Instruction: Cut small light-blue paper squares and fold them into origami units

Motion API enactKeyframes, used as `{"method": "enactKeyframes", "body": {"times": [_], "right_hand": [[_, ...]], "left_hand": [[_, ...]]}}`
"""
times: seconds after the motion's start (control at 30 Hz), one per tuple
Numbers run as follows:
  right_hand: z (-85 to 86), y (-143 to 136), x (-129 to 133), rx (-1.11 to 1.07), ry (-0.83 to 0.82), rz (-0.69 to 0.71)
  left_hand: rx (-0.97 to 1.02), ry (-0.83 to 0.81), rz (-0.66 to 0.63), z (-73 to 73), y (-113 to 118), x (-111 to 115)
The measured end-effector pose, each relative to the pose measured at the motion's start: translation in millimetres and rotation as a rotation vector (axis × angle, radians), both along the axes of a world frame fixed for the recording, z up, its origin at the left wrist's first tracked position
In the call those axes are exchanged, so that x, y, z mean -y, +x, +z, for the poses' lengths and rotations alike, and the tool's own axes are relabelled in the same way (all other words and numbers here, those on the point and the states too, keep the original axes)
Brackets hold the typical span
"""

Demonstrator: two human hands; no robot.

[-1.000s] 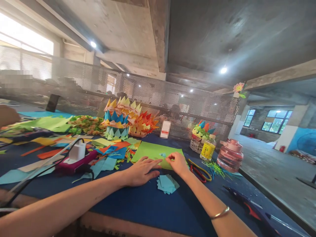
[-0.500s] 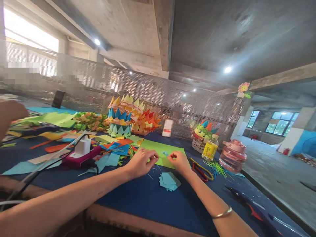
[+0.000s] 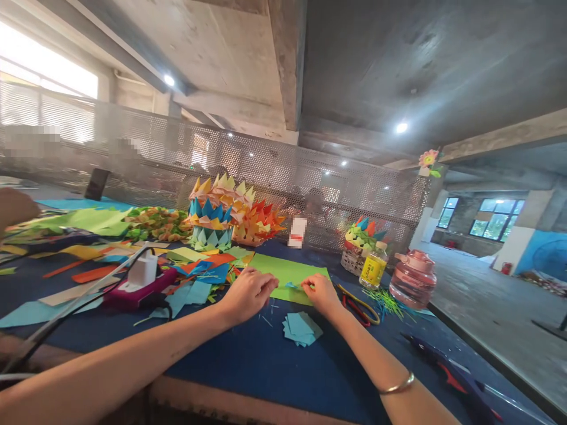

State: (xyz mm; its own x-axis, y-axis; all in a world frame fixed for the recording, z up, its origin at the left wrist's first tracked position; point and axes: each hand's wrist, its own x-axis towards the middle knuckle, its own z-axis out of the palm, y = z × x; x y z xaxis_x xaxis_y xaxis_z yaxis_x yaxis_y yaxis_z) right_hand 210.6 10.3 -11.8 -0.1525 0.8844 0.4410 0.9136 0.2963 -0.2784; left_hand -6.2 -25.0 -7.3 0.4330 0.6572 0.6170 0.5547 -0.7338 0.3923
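Note:
My left hand is closed at the near left edge of a green sheet, its fingertips pinched together; whatever they hold is too small to make out. Across from it, my right hand pinches a small light-blue piece of paper that shows over the green sheet. A loose pile of light-blue paper squares lies on the dark blue table between my forearms. Scissors with yellow and red handles rest just right of my right hand.
Paper scraps and a magenta power strip with cables lie left. Folded paper crowns stand behind. On the right are a yellow-labelled bottle, a pink jug and a glue gun. Another person's hand shows far left.
My left hand's fingers have drawn closer together. The light-blue piece now sits nearer my right fingertips. The other person's hand has shifted left, and the whole view has moved slightly.

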Motion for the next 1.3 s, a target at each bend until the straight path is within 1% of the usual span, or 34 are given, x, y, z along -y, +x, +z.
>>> {"method": "enactKeyframes", "body": {"times": [0.07,0.13,0.2,0.23,0.27,0.33,0.43,0.57,0.63,0.77,0.9,1.0,1.07,1.2,1.3], "right_hand": [[7.6,3,5,0.000,-0.044,0.022],[18.0,6,14,-0.002,-0.125,0.075],[28.4,10,24,-0.006,-0.263,0.187],[32.6,12,29,-0.033,-0.397,0.286],[35.9,13,33,-0.028,-0.481,0.359],[39.1,14,38,0.022,-0.563,0.427],[38.0,12,40,0.091,-0.552,0.392],[34.0,9,39,0.061,-0.553,0.342],[32.2,10,37,0.026,-0.548,0.335],[27.8,13,33,-0.033,-0.483,0.339],[24.9,14,30,-0.064,-0.432,0.344],[25.7,14,30,-0.093,-0.382,0.328],[26.8,12,30,-0.116,-0.352,0.319],[27.4,9,28,-0.166,-0.335,0.335],[27.1,8,28,-0.213,-0.365,0.382]], "left_hand": [[-0.012,0.017,-0.019,0.9,0,1],[-0.035,0.027,-0.034,1.0,2,3],[-0.059,0.033,-0.033,0.5,3,4],[-0.071,0.032,-0.031,0.2,3,4],[-0.081,0.032,-0.030,-0.2,3,4],[-0.105,0.037,-0.037,-1.0,3,4],[-0.170,0.057,-0.074,-1.8,3,5],[-0.291,0.033,-0.160,-2.5,8,1],[-0.331,0.012,-0.147,-3.0,10,-5],[-0.351,-0.053,-0.069,-5.1,10,-20],[-0.342,-0.100,-0.086,-7.8,7,-25],[-0.279,-0.078,-0.096,-7.3,9,-22],[-0.168,-0.088,-0.097,-5.5,11,-18],[0.096,-0.251,-0.142,-3.2,12,-16],[0.155,-0.324,-0.173,-5.2,10,-16]]}}
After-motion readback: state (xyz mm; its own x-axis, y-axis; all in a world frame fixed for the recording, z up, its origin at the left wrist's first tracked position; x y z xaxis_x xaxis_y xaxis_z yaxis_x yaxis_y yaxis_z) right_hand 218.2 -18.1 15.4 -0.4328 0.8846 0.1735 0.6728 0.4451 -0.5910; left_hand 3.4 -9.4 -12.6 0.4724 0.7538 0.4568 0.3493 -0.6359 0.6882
